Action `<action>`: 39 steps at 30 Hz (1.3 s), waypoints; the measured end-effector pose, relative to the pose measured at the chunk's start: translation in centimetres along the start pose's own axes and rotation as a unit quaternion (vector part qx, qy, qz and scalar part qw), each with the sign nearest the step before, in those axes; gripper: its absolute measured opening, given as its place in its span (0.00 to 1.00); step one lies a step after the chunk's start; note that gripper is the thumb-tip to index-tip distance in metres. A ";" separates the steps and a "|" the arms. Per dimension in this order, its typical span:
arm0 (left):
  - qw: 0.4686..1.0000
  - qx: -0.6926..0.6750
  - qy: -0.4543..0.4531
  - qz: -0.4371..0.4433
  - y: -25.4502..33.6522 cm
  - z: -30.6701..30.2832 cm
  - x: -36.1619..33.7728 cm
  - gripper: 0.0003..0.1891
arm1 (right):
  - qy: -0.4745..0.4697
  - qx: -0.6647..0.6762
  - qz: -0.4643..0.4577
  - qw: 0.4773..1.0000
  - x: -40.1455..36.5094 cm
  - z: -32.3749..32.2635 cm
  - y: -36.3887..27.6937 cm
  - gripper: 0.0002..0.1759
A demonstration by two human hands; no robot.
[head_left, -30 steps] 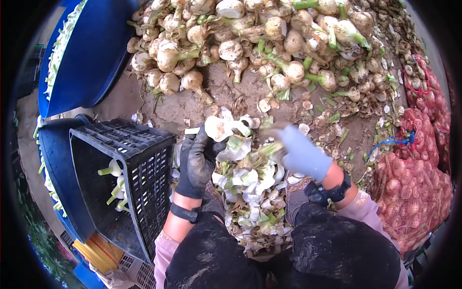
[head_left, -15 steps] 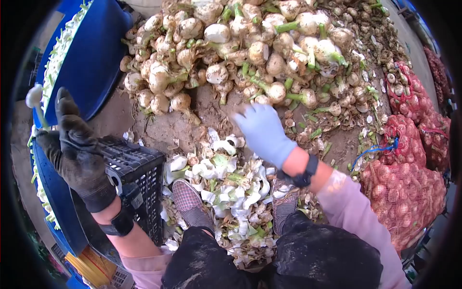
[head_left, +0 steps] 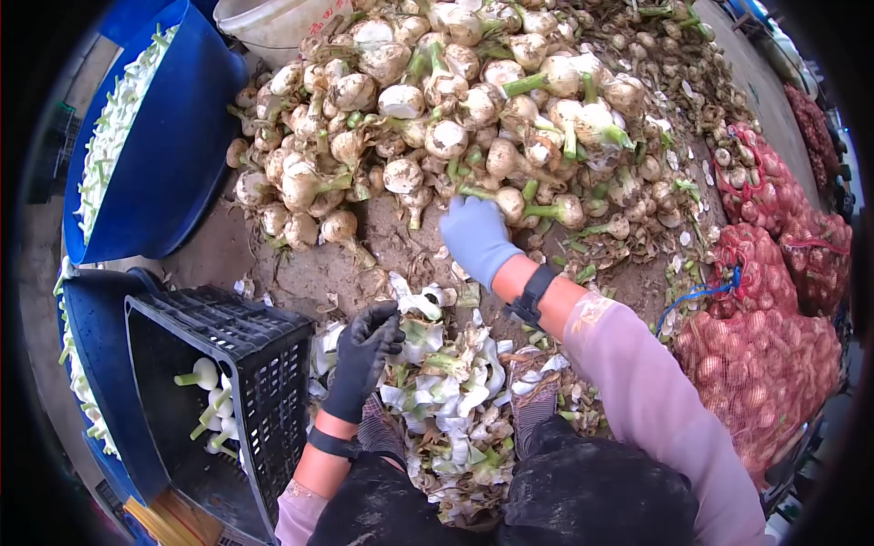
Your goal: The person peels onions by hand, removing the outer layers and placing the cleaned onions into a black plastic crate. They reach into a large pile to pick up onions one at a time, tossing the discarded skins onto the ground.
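Observation:
My right hand [head_left: 475,238], in a light blue glove, reaches to the near edge of a heap of soil-stained garlic bulbs [head_left: 401,102]. Its fingers are curled down beside a garlic bulb with a green stem [head_left: 510,206]; whatever lies under them is hidden. My left hand [head_left: 362,357], in a dark glove, hovers over the pile of cut peelings [head_left: 451,382] between my feet. Its fingers are loosely bent and apart, with nothing visible in them. Left of it stands a tilted black crate [head_left: 273,400] with several clean white garlic bulbs [head_left: 208,373] inside.
Two blue tubs, an upper [head_left: 173,136] and a lower one [head_left: 100,337], hold trimmed white garlic at left. Red mesh sacks [head_left: 756,382] of bulbs stand at right. A white bucket [head_left: 273,27] is behind the heap. Loose scraps cover the ground at upper right.
My left hand has come from the blue tubs to above the peelings, and the white garlic bulb at its fingers is gone from it. My right hand has closed at the heap's edge. The view has shifted.

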State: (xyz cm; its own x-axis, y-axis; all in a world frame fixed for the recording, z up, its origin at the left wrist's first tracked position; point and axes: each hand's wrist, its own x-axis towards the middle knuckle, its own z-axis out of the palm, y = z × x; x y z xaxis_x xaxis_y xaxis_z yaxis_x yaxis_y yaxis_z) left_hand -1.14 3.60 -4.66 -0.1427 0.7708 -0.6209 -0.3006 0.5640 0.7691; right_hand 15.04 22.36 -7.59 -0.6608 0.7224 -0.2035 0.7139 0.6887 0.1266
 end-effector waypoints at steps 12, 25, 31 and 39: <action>0.800 0.303 -0.505 -0.111 -3.7 2.4 -2.8 0.25 | 0.050 0.040 -0.026 0.998 -0.9 -0.1 0.0 0.05; 0.964 0.096 0.001 0.247 0.4 2.2 -0.1 0.26 | -0.102 0.817 0.098 0.559 -8.8 -4.6 -5.0 0.17; 0.971 0.110 -0.079 0.198 0.4 2.0 -1.5 0.28 | -0.211 0.749 0.111 0.618 -9.2 -5.4 -3.5 0.14; 0.993 -0.083 -0.068 0.043 2.8 2.6 -2.5 0.26 | -0.197 0.802 0.148 0.544 -10.0 -5.8 -3.9 0.13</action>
State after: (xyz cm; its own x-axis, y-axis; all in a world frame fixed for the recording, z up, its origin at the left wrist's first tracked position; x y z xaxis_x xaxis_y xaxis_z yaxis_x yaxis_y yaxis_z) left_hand 0.85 4.05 -0.54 -0.0490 0.8528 -0.5199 -0.4458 0.4471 0.7754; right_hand 17.56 12.83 -0.41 -0.5862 0.5003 -0.6372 0.2677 -0.6227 -0.7352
